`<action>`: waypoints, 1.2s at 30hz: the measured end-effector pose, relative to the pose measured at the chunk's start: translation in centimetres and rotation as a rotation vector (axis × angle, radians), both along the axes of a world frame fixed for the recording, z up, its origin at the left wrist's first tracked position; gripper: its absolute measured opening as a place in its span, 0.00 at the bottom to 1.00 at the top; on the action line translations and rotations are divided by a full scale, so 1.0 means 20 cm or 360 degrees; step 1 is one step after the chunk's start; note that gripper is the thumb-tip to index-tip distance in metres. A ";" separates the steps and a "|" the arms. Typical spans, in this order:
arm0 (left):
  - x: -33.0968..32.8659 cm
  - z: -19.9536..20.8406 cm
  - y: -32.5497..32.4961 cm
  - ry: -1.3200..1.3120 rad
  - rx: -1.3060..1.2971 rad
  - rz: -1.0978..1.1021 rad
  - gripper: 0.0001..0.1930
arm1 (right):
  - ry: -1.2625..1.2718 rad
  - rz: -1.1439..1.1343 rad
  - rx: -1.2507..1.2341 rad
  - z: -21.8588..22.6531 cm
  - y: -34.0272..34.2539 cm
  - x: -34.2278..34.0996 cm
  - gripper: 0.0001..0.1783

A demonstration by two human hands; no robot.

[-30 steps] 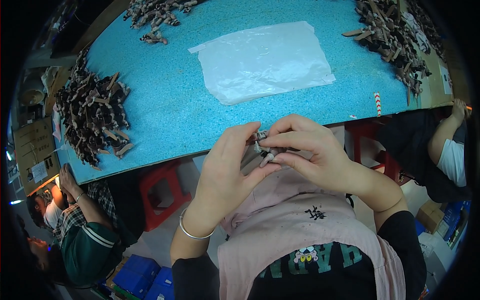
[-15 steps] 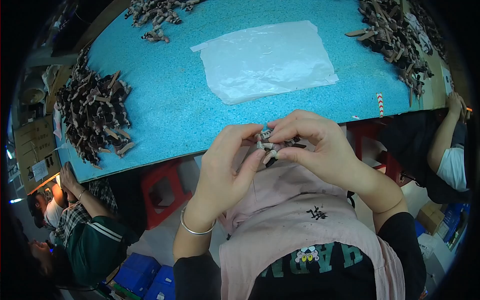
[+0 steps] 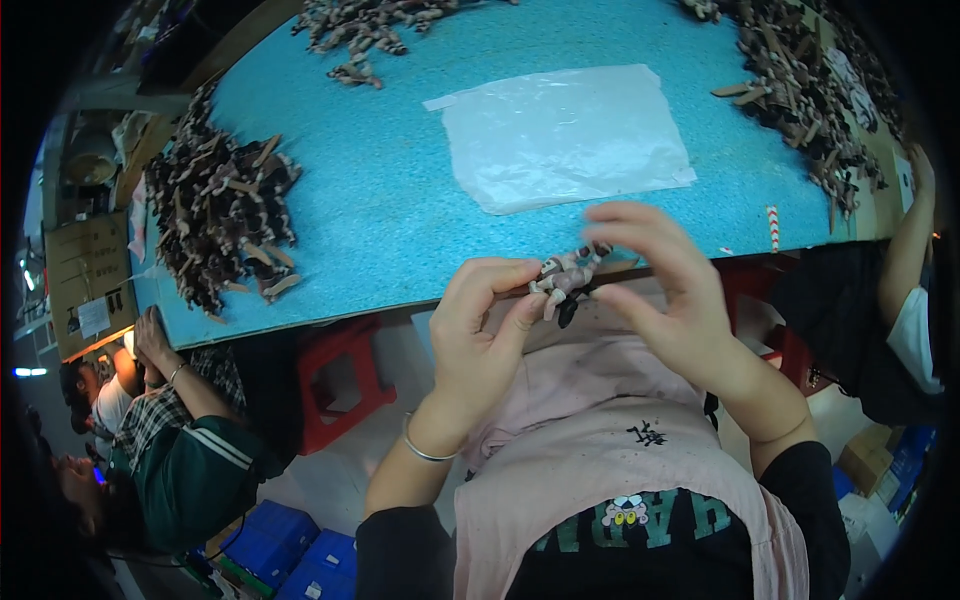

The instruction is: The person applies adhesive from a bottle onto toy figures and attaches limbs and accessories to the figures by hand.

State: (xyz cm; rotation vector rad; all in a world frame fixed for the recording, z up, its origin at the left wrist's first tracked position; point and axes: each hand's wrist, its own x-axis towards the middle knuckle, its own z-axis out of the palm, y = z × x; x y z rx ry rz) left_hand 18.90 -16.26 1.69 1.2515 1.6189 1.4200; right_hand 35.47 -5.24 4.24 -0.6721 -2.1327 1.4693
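A small jointed figurine point(image 3: 567, 280), pale and mauve with dark parts, is pinched by one end between the thumb and fingers of my left hand point(image 3: 473, 335). It hangs just off the near edge of the blue table point(image 3: 370, 215), above my pink apron. My right hand point(image 3: 678, 300) sits at the figurine's other end, thumb and fingers spread apart, the fingertips a little blurred. Whether a right fingertip still touches the figurine is hard to see.
Heaps of similar figurines lie at the table's left point(image 3: 225, 215), far side point(image 3: 370, 25) and right point(image 3: 800, 95). A white plastic sheet point(image 3: 570, 135) is taped down mid-table. Red stools point(image 3: 345, 385) stand below; people sit at both sides.
My right hand has opened and drawn away from the figurine, which both hands gripped before. My left hand keeps hold. The whole view has shifted slightly.
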 end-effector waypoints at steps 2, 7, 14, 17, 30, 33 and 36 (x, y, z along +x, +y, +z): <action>0.02 -0.01 -0.03 -0.0243 0.0148 0.0148 0.11 | 0.0248 -0.0537 -0.0128 -0.02 -0.06 0.01 0.21; 0.03 0.00 -0.10 -0.0066 0.0227 0.0196 0.12 | 0.0145 0.0002 -0.1536 0.01 -0.07 0.02 0.10; -0.03 0.02 -0.15 0.0002 0.0091 -0.0109 0.08 | 0.0222 0.0159 -0.1292 -0.02 -0.09 0.01 0.14; 0.00 0.02 -0.07 -0.0818 0.0013 -0.0147 0.09 | 0.0184 0.0264 -0.1202 -0.02 -0.10 0.01 0.14; 0.02 0.02 -0.10 -0.1265 -0.0286 -0.0425 0.13 | -0.0008 0.0474 -0.0657 -0.05 -0.05 0.03 0.09; 0.08 0.04 -0.08 -0.1272 -0.0027 -0.0153 0.20 | 0.0039 0.0356 -0.0781 -0.05 -0.08 0.01 0.07; 0.07 0.02 -0.08 -0.0987 0.0178 -0.0070 0.27 | 0.0211 0.0292 -0.0430 -0.03 -0.11 -0.02 0.12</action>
